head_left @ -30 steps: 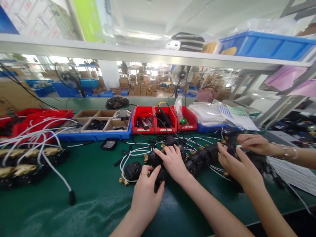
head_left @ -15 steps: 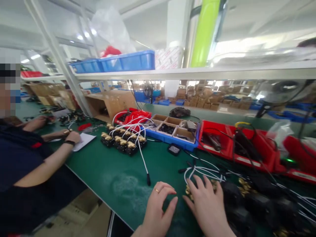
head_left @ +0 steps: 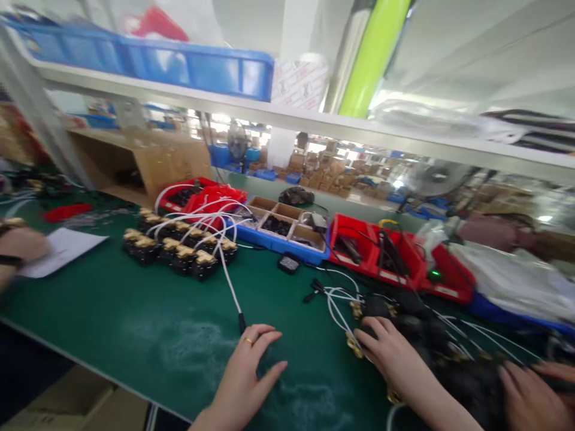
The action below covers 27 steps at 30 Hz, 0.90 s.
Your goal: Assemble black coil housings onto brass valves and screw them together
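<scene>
My left hand (head_left: 249,374) is over the green bench with thumb and fingers apart, holding nothing. Just beyond its fingertips lies the black plug end (head_left: 242,322) of a white cable. My right hand (head_left: 398,362) is bent over a black unit with brass fittings (head_left: 354,346), at the near edge of a dark cluster of similar units (head_left: 415,323). Its fingertips are partly hidden against the unit. White cables (head_left: 335,299) with black plugs loop beside it. To the left stand several black-and-brass units (head_left: 179,254) in rows, white cables rising from them.
Another person's hand (head_left: 532,395) touches the dark units at lower right. A co-worker's hand (head_left: 22,245) is by a paper sheet (head_left: 67,248) at left. Behind stand a divided blue tray (head_left: 278,242), red bins (head_left: 372,263) and a cardboard box (head_left: 166,161), below a shelf (head_left: 202,93).
The view has swung right. My left hand is farther from my right hand and nearer the loose plug. Another person's hand has come into view at lower right.
</scene>
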Motion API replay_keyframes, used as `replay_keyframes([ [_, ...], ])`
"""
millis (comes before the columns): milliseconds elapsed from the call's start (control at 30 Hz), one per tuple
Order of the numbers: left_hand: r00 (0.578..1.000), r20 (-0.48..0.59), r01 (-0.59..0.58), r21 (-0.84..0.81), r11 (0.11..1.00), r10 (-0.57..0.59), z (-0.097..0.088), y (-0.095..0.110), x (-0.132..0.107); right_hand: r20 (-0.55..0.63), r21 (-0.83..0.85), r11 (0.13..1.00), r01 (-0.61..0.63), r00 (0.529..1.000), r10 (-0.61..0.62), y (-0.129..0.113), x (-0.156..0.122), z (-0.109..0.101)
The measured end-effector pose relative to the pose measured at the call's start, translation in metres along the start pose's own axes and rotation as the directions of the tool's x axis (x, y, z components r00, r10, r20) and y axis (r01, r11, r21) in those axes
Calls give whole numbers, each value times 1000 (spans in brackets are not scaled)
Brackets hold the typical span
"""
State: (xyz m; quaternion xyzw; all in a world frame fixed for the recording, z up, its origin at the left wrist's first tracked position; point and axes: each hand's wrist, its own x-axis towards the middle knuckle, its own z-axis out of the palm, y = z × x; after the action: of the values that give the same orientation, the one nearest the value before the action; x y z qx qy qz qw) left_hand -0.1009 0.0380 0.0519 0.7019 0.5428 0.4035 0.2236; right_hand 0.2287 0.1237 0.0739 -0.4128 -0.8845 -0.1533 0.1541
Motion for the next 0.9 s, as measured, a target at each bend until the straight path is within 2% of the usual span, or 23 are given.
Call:
replay_keyframes([
  [100, 992, 115, -57, -6, 998, 57, 12, 6, 23, 64, -87, 991, -100, 992, 106, -16, -2, -17],
  [233, 955, 280, -102, -6, 995, 100, 46, 28, 65, -35, -183, 933, -311, 950, 310, -49, -20, -37],
  [300, 919, 363, -154, -32, 988, 155, 69, 39, 87, -109, -219, 887, -406, 914, 391, -60, -37, -41],
  [367, 861, 448, -229, -81, 970, 240, 94, 48, 109, -174, -244, 837, -489, 872, 458, -62, -55, -39],
  [433, 804, 509, -282, -125, 951, 306, 118, 53, 128, -222, -252, 797, -549, 834, 505, -56, -71, -35],
  [500, 771, 539, -303, -155, 940, 337, 139, 54, 141, -250, -242, 783, -573, 816, 521, -47, -82, -30],
  [567, 768, 541, -301, -166, 939, 342, 155, 54, 148, -269, -222, 792, -569, 817, 511, -38, -87, -26],
  [667, 794, 510, -286, -164, 944, 329, 171, 53, 151, -294, -199, 809, -553, 821, 489, -29, -89, -21],
  [900, 835, 417, -304, -195, 933, 359, 191, 50, 164, -342, -250, 782, -572, 807, 481, -20, -81, -12],
])
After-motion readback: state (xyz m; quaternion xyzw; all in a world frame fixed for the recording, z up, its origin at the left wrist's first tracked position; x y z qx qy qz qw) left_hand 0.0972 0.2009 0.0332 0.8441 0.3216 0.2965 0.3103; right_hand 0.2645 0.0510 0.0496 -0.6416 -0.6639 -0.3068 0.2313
